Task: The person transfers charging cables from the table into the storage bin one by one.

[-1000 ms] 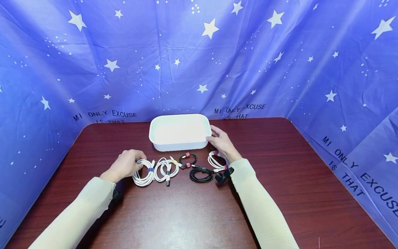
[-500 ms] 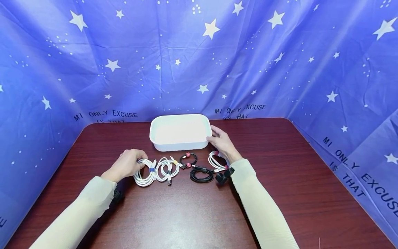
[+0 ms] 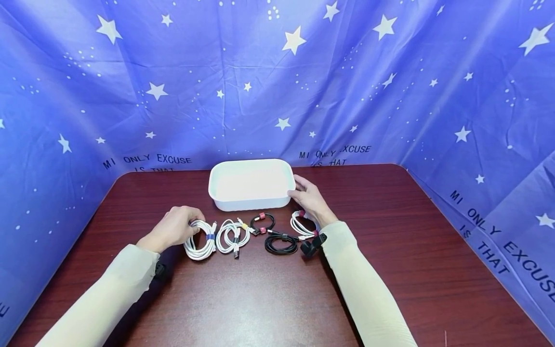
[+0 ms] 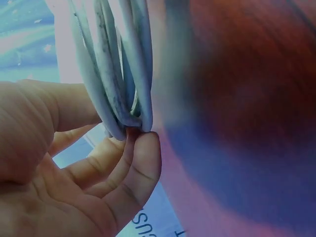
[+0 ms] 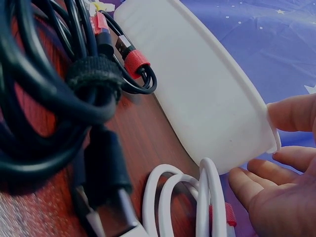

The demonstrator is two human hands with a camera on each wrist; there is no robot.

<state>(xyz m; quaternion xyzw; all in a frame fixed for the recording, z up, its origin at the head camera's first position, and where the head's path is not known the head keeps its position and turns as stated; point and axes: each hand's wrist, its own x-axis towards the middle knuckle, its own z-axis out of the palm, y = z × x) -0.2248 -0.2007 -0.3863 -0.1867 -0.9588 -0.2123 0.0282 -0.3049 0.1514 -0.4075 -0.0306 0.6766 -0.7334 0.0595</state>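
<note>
My left hand holds a thick coil of white cable with a blue strap at the left of the row. In the left wrist view the thumb and fingers close about the lower end of that coil. At the back, my right hand grips the right end of a white plastic box. Close up, the thumb lies at the box's rim and the other fingers are against its outer end wall. The box's visible inside holds nothing.
Between the hands lie a white cable coil, a small black cable with red straps and a black cable coil. A white cable with red straps lies by the right wrist. A starry blue curtain hangs behind the table.
The left hand and its white cable coil shift slightly right, then back left. The right hand stays at the box, and the other cables keep their places.
</note>
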